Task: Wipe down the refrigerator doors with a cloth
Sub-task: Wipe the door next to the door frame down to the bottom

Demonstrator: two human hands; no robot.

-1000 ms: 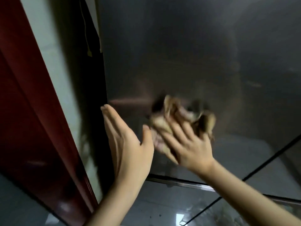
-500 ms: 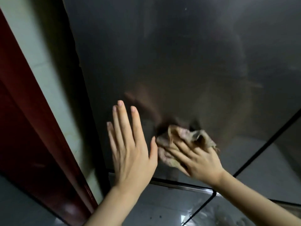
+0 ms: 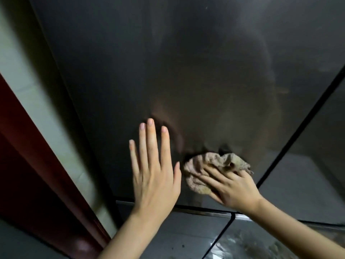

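A dark, glossy refrigerator door [image 3: 168, 71] fills most of the view. My right hand [image 3: 231, 186] presses a crumpled beige cloth [image 3: 211, 165] against the lower part of that door, fingers spread over the cloth. My left hand [image 3: 153, 171] lies flat on the door just left of the cloth, fingers straight and pointing up. A dim reflection of both arms shows in the door above the hands.
A second upper door [image 3: 317, 156] sits to the right past a black vertical gap. Two lower doors [image 3: 177, 232] begin under a silver strip. A pale wall [image 3: 46, 118] and a dark red frame [image 3: 28, 174] run along the left.
My right hand slid the cloth down and to the right on the door. My left hand turned from edge-on to flat against the door.
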